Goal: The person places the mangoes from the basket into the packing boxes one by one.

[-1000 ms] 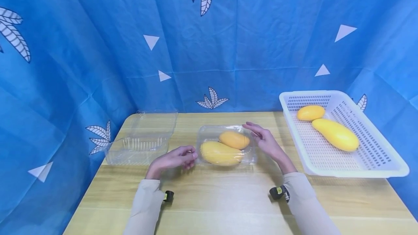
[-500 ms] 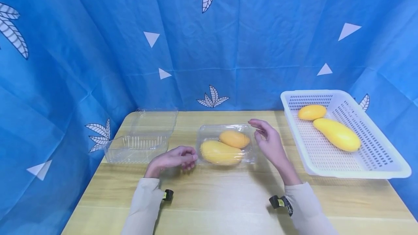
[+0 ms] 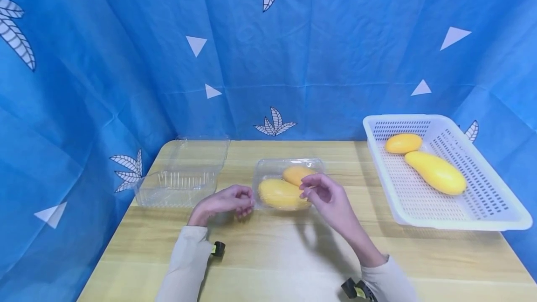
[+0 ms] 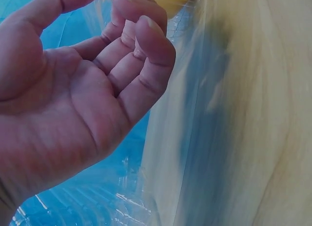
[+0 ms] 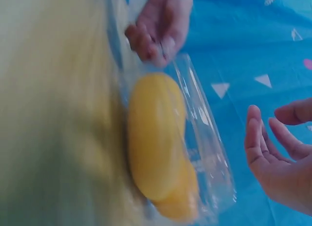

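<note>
A clear plastic clamshell box lies mid-table with its lid down over a long yellow mango and a smaller orange-yellow mango. At the box's left edge, my left hand pinches the rim between thumb and finger; in the left wrist view its other fingers are curled and hold nothing. My right hand hovers over the box's right front, fingers loosely bent and thumb apart, holding nothing. It hides the right end of the box in the head view. In the right wrist view, both mangoes show through the plastic.
A second clear clamshell box stands at the table's left, lid tipped back. On the right, a white perforated basket holds a small mango and a long mango. A blue curtain hangs behind the wooden table.
My right hand has lifted away from the box's right rear corner, then come leftward and nearer, over its front right. My left hand stays at the left edge.
</note>
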### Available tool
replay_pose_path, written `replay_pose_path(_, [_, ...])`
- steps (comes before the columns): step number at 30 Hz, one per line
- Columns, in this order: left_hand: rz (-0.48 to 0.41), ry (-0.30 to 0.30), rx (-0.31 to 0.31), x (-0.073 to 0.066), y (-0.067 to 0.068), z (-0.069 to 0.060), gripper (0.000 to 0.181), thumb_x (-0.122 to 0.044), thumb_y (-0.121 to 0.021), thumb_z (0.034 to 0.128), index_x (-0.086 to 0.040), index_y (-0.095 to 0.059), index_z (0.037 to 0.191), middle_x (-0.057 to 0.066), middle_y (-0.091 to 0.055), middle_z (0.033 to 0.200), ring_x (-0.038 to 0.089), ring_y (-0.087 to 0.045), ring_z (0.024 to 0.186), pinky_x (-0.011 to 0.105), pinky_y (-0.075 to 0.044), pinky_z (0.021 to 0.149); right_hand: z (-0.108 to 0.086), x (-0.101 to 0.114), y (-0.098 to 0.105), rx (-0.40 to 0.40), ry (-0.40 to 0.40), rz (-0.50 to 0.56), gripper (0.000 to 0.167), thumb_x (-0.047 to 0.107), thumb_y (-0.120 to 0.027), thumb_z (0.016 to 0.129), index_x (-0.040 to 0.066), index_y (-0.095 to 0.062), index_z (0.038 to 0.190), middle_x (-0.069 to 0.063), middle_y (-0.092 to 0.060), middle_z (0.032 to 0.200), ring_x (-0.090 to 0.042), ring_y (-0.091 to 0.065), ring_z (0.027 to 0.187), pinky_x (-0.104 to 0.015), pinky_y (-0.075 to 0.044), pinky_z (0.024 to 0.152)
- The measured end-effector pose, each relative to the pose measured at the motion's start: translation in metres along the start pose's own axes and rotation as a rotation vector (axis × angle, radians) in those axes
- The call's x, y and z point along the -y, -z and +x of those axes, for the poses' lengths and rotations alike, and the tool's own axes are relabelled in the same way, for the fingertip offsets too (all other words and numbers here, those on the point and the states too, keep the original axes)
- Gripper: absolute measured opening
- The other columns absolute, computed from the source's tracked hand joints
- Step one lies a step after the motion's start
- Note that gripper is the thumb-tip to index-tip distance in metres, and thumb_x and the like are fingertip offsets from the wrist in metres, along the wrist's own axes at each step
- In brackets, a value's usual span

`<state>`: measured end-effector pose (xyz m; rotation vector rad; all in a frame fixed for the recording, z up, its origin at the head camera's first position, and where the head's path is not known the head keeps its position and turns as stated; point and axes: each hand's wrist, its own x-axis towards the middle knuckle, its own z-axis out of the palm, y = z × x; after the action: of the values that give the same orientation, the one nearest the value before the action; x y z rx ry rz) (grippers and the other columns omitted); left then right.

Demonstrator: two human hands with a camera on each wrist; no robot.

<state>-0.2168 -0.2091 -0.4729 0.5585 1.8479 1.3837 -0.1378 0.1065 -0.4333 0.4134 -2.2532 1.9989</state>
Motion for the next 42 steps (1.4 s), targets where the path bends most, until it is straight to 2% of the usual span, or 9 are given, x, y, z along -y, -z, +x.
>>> replay_pose_path(5, [-0.011, 0.009, -0.019, -0.002, 0.001, 0.002, 0.016, -0.014, -0.061, 0.1022, 0.002, -0.059, 0.104, 0.017, -0.063, 0.083, 0.019, -0.057, 0.068, 0.029, -0.05, 0.062, -0.01, -0.005, -0.015, 0.054, -0.131, 0.075, 0.021, -0.007, -0.059, 0.096, -0.01, -0.062, 0.116, -0.024, -0.068, 0.106, -0.04, -0.07, 0.093, -0.044, -0.059, 0.085])
replay_pose_path(7, [-0.016, 0.019, -0.031, -0.003, 0.001, 0.002, 0.017, -0.014, -0.062, 0.1016, 0.002, -0.059, 0.104, 0.016, -0.063, 0.083, 0.02, -0.057, 0.068, 0.029, -0.05, 0.062, -0.014, -0.007, -0.023, 0.096, -0.196, 0.111, 0.02, -0.004, -0.06, 0.097, -0.01, -0.062, 0.116, -0.021, -0.069, 0.105, -0.038, -0.071, 0.094, -0.044, -0.059, 0.086])
replay_pose_path(10, [-0.02, 0.037, -0.066, -0.004, 0.0, 0.002, 0.016, -0.013, -0.065, 0.0994, 0.002, -0.06, 0.103, 0.018, -0.064, 0.085, 0.021, -0.058, 0.068, 0.031, -0.052, 0.063, -0.021, -0.012, -0.035, 0.169, -0.284, 0.165, 0.02, 0.001, -0.061, 0.098, -0.01, -0.063, 0.115, -0.024, -0.07, 0.104, -0.038, -0.072, 0.094, -0.043, -0.059, 0.087])
replay_pose_path(16, [-0.01, 0.055, -0.126, -0.008, 0.002, 0.001, 0.017, -0.009, -0.069, 0.0948, 0.003, -0.062, 0.104, 0.026, -0.066, 0.091, 0.021, -0.061, 0.07, 0.033, -0.054, 0.066, -0.028, -0.025, -0.057, 0.281, -0.365, 0.244, 0.03, 0.007, -0.061, 0.099, -0.014, -0.061, 0.12, -0.024, -0.071, 0.103, -0.033, -0.072, 0.092, -0.039, -0.06, 0.084])
replay_pose_path(18, [-0.012, 0.059, -0.131, -0.009, 0.003, 0.001, 0.018, -0.01, -0.069, 0.0947, 0.003, -0.062, 0.105, 0.026, -0.066, 0.092, 0.02, -0.061, 0.07, 0.032, -0.054, 0.066, -0.029, -0.03, -0.065, 0.288, -0.401, 0.302, 0.034, 0.009, -0.061, 0.1, -0.016, -0.058, 0.123, -0.024, -0.07, 0.104, -0.03, -0.072, 0.093, -0.038, -0.059, 0.085])
replay_pose_path(25, [-0.019, 0.056, -0.116, -0.004, 0.007, -0.002, 0.021, -0.015, -0.071, 0.0958, 0.0, -0.063, 0.106, 0.017, -0.066, 0.085, 0.017, -0.054, 0.066, 0.027, -0.046, 0.059, -0.029, -0.041, -0.091, 0.23, -0.518, 0.473, 0.04, 0.016, -0.063, 0.101, -0.015, -0.056, 0.125, -0.018, -0.071, 0.103, -0.022, -0.071, 0.09, -0.035, -0.059, 0.085])
replay_pose_path(31, [-0.031, 0.072, -0.105, -0.004, 0.006, -0.003, 0.018, -0.015, -0.071, 0.0957, -0.001, -0.064, 0.105, 0.027, -0.067, 0.092, 0.018, -0.055, 0.067, 0.03, -0.048, 0.06, -0.027, -0.049, -0.104, 0.177, -0.588, 0.624, 0.042, 0.018, -0.065, 0.1, -0.015, -0.056, 0.125, -0.014, -0.07, 0.102, -0.018, -0.069, 0.088, -0.031, -0.058, 0.084])
replay_pose_path(37, [-0.044, 0.049, -0.07, -0.002, 0.005, -0.002, 0.019, -0.012, -0.07, 0.0963, 0.003, -0.062, 0.105, 0.026, -0.067, 0.091, 0.018, -0.055, 0.067, 0.029, -0.047, 0.059, -0.025, -0.051, -0.115, 0.068, -0.665, 0.768, 0.048, 0.021, -0.068, 0.099, -0.013, -0.055, 0.129, -0.014, -0.069, 0.108, -0.02, -0.068, 0.093, -0.031, -0.056, 0.088])
replay_pose_path(42, [-0.041, 0.037, -0.066, -0.001, 0.004, -0.001, 0.019, -0.011, -0.07, 0.0957, 0.004, -0.062, 0.105, 0.022, -0.068, 0.087, 0.017, -0.056, 0.066, 0.027, -0.048, 0.058, -0.025, -0.047, -0.126, -0.025, -0.685, 0.908, 0.04, 0.02, -0.067, 0.1, -0.008, -0.058, 0.127, -0.014, -0.068, 0.114, -0.021, -0.068, 0.101, -0.034, -0.052, 0.099])
